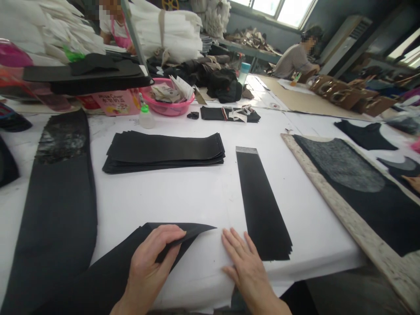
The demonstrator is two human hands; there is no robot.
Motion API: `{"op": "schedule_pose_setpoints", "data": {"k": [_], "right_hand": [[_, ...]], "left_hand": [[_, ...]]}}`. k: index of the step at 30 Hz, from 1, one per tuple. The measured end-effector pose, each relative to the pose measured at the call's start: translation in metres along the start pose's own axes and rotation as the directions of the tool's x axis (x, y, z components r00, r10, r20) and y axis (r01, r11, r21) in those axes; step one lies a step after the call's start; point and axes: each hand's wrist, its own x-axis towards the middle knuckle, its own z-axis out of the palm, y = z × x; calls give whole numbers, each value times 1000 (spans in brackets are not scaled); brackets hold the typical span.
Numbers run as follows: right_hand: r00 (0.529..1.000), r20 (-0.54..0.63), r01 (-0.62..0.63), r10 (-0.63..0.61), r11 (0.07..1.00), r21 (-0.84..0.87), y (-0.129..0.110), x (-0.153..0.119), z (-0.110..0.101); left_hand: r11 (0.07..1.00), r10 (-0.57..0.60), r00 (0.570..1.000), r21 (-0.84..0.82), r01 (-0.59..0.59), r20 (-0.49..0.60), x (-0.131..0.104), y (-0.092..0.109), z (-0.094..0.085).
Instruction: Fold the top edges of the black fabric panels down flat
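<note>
Black sheet (111, 271) lies at the near edge of the white table (164, 197), left of centre, one pointed corner raised and directed right. Left hand (154, 258) is clamped on the sheet near that corner, between thumb and fingers. Right hand (244, 260) is palm down at the table, fingers extended and thumb apart, just beside the stacked black strips (262, 205). Beyond the left hand lies a stack of black panels (167, 148); behind that stands a pink basin (170, 109). At right, a mottled board (350, 218) bears a dark piece (387, 223).
</note>
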Motion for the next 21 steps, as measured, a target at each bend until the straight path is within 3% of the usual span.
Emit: {"op": "schedule_pose_setpoints", "data": {"k": [4, 7, 11, 14, 17, 21], "right_hand": [[999, -15, -46, 46, 999, 14, 2, 13, 5], [998, -51, 45, -43, 998, 40, -3, -11, 4], [982, -96, 176, -161, 969, 173, -7, -40, -13], [989, -143, 2, 48, 944, 330, -6, -35, -27], [944, -111, -224, 310, 852, 473, -6, -14, -32], [923, -47, -313, 382, 816, 486, -5, 9, -27]], "left_hand": [[1000, -16, 1000, -1, 16, -9, -3, 3, -2], [1000, -22, 1000, 2, 22, -18, -5, 2, -2], [1000, -8, 1000, -3, 8, -16, -4, -2, 0], [1000, 8, 1000, -6, -8, -16, -4, -1, 1], [1000, 7, 1000, 10, -6, -18, -5, 1, 0], [1000, -10, 1000, 24, 10, -18, -7, 5, -2]]}}
